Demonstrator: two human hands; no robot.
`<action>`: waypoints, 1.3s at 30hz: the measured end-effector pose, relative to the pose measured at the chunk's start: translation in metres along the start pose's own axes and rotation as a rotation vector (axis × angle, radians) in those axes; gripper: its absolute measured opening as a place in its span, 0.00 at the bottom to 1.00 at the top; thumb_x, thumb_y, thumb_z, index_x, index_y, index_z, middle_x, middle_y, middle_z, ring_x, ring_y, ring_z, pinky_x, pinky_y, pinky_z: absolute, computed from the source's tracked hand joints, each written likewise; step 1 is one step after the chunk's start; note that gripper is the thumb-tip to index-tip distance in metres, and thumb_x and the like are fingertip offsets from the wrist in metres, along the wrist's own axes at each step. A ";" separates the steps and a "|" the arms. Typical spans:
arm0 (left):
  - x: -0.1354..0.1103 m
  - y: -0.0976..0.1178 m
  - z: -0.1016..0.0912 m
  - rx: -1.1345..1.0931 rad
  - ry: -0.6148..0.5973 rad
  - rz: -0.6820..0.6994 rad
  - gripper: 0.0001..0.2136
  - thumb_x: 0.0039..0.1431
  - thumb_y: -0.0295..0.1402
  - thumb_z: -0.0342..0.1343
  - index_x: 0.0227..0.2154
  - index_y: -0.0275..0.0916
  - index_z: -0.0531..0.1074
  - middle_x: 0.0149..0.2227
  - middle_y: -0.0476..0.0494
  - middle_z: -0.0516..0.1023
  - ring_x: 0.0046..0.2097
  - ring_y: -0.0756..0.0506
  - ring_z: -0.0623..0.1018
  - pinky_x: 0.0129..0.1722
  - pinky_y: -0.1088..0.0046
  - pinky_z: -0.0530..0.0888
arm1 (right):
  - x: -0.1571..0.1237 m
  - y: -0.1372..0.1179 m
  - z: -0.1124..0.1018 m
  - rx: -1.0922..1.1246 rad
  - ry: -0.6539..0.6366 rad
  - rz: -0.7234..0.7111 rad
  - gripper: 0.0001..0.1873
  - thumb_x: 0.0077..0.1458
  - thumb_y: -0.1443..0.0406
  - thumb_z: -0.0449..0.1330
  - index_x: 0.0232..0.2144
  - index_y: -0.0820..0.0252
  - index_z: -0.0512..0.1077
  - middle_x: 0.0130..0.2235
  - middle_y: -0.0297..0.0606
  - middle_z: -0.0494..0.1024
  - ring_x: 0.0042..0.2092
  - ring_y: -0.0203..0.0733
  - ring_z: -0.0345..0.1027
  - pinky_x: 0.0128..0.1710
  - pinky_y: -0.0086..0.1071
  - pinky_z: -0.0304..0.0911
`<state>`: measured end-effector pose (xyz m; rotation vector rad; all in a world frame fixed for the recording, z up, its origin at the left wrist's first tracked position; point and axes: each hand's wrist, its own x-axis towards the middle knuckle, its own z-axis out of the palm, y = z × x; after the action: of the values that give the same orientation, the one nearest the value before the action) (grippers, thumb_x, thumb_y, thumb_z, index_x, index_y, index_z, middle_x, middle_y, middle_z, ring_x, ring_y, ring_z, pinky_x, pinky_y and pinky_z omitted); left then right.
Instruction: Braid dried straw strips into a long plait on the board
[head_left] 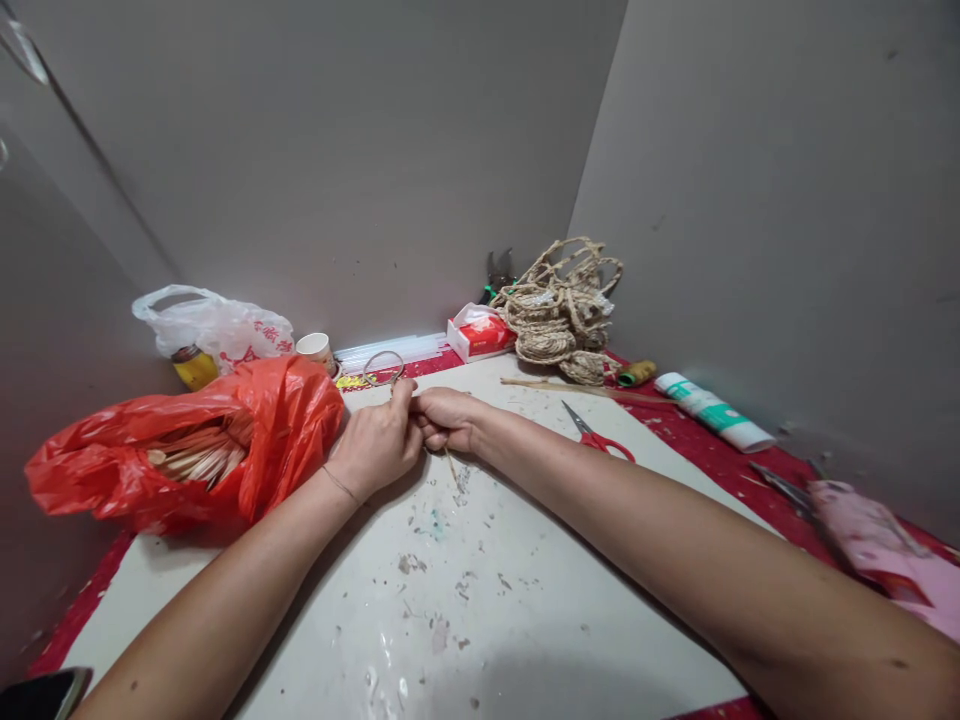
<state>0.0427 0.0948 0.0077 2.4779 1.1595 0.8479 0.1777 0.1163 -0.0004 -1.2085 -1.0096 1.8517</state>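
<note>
Both hands meet over the pale board (480, 600), with fingers bent and pressed together. My left hand (381, 437) is closed, its fingertips against those of my right hand (448, 415), which is curled shut too. Between them they grip a thin straw strand (451, 470); one end pokes out below the fingers, and the rest is hidden in the grasp. A thin round hoop (384, 354) shows just beyond my left fingers; I cannot tell whether it is held. Red-handled scissors (600, 437) lie with blades apart to the right of my right wrist.
At left sits a red plastic bag (292, 430) with straw bundles (202, 455) inside. Behind are a white bag (217, 325), a paper cup (316, 350), clear tubes (397, 350), a tissue box (480, 333) and coiled straw rope (555, 320). A wrapped roll (712, 412) lies right. Grey walls enclose the back.
</note>
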 end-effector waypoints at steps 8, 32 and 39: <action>0.019 -0.016 0.002 -0.538 0.299 -0.284 0.05 0.54 0.33 0.51 0.29 0.37 0.65 0.28 0.47 0.71 0.29 0.51 0.71 0.29 0.78 0.66 | -0.003 -0.006 -0.013 0.054 -0.229 -0.048 0.12 0.55 0.71 0.50 0.20 0.63 0.59 0.13 0.20 0.47 0.14 0.24 0.32 0.10 0.17 0.34; 0.027 -0.031 -0.010 -1.196 -0.298 -0.642 0.03 0.48 0.25 0.56 0.23 0.30 0.71 0.21 0.46 0.70 0.23 0.54 0.68 0.24 0.79 0.64 | -0.007 -0.012 -0.023 -0.011 -0.368 -0.006 0.10 0.55 0.69 0.51 0.23 0.61 0.58 0.15 0.20 0.45 0.15 0.25 0.32 0.11 0.17 0.34; 0.025 -0.030 -0.016 -1.204 -0.403 -0.642 0.02 0.48 0.24 0.56 0.26 0.30 0.71 0.20 0.48 0.66 0.21 0.55 0.64 0.21 0.80 0.61 | -0.006 -0.012 -0.024 -0.056 -0.428 0.024 0.09 0.56 0.66 0.51 0.26 0.65 0.64 0.14 0.19 0.44 0.16 0.25 0.30 0.11 0.18 0.33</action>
<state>0.0274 0.1334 0.0162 1.1161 0.8089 0.5360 0.2035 0.1223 0.0057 -0.8723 -1.2856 2.1658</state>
